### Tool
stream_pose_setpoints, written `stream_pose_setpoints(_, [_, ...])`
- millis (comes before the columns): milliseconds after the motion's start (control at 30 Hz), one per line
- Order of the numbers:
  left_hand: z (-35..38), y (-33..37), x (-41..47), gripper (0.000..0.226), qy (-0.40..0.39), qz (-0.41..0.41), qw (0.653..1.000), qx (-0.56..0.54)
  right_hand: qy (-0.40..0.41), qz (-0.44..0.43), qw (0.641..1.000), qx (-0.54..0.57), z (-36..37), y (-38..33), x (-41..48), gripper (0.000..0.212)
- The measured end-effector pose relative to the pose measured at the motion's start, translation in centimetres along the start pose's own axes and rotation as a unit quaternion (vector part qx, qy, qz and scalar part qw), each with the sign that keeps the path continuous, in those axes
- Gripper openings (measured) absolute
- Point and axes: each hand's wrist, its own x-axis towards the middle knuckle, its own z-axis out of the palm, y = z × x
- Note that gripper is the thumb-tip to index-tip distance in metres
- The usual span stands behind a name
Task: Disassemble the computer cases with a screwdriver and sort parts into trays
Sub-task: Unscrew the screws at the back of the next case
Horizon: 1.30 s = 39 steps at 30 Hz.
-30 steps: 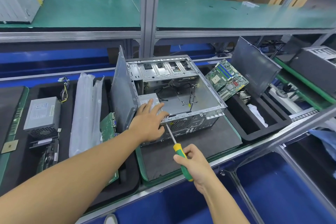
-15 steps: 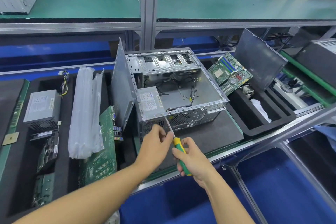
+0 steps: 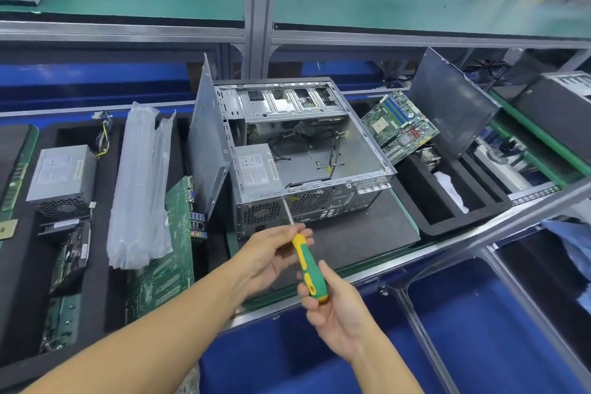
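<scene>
eng: Left hand has come off the rear top edge of the computer case, where it was a second ago. It's at the screwdriver now.
ops: grips?
eng: Head view. Right hand wraps the lower end of the green-yellow handle, fingers curled round it. Left fingertips sit at the shaft just above the handle. Pinching or only touching, can't tell.
ops: tip?
eng: Shaft slants up-left. Tip is on the case's rear panel, just under the top rail, between the two vent grilles.
ops: case?
eng: Lies open side up on a black mat, rear toward the person. Power supply inside, near-left corner, with loose cables on the chassis floor. Side panel stands on edge against the case's left.
ops: trays?
eng: Left tray holds a loose power supply, clear plastic bags and a green motherboard. Right tray holds a second motherboard tilted beside a dark panel, and a white cloth.
</scene>
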Motion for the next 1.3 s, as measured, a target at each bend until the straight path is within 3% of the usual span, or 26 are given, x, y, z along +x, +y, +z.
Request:
stream_pose_setpoints(100, [0.4,0.2,0.0,0.024,-0.007,0.000,1.000,0.022,0.064,-0.102,0.992,-0.022,0.7,0.8,0.2,0.016])
stream_pose_setpoints(267, [1.1,0.4,0.2,0.030,0.016,0.004,0.998,0.062,0.150,-0.220,0.956,-0.121,1.6,1.7,0.3,0.017])
stream_pose_setpoints(333, [0.9,0.3,0.2,0.030,0.014,0.021,0.999,0.042,0.128,-0.216,0.966,-0.058,2.1,1.7,0.0,0.017])
stream_pose_setpoints(433, [0.4,-0.3,0.0,0.032,-0.013,0.038,0.999,-0.005,0.041,-0.086,0.992,0.083,2.2,1.4,-1.0,0.041])
stream_pose_setpoints(500, [0.0,-0.6,-0.1,0.030,-0.032,0.042,0.998,-0.046,0.028,-0.052,0.995,0.075,2.0,1.5,-1.2,0.048])
stream_pose_setpoints(567, [-0.1,-0.7,-0.2,0.026,-0.045,0.040,0.997,-0.056,0.049,-0.112,0.992,0.028,2.2,1.7,-1.1,0.032])
stream_pose_setpoints(633, [0.2,-0.5,-0.6,0.027,-0.033,0.028,0.999,0.004,0.094,-0.206,0.972,-0.063,2.0,2.1,-0.6,0.012])
stream_pose_setpoints(767, [1.3,-0.3,-1.2,0.035,-0.004,0.027,0.995,0.092,0.146,-0.298,0.926,-0.178,2.0,2.1,0.1,0.035])
stream_pose_setpoints(867, [0.8,-0.6,-1.0,0.033,-0.005,0.032,0.999,0.033,0.094,-0.236,0.967,-0.032,2.2,1.4,-0.2,0.020])
stream_pose_setpoints(933, [0.2,-0.9,-1.1,0.028,-0.023,0.033,0.999,-0.018,0.052,-0.119,0.989,0.069,2.1,1.1,-0.6,0.038])
stream_pose_setpoints(1000, [-0.2,-1.2,-1.2,0.028,-0.047,0.032,0.997,-0.053,0.040,-0.077,0.994,0.069,2.0,1.0,-0.8,0.046])
stream_pose_setpoints(1167, [0.1,-0.8,-1.7,0.041,-0.054,0.021,0.998,0.015,0.095,-0.212,0.972,-0.047,2.2,1.8,-0.1,0.008])
stream_pose_setpoints(1300, [0.9,-0.5,-1.5,0.027,-0.017,0.015,0.998,0.052,0.112,-0.265,0.950,-0.122,2.4,2.0,0.2,0.032])
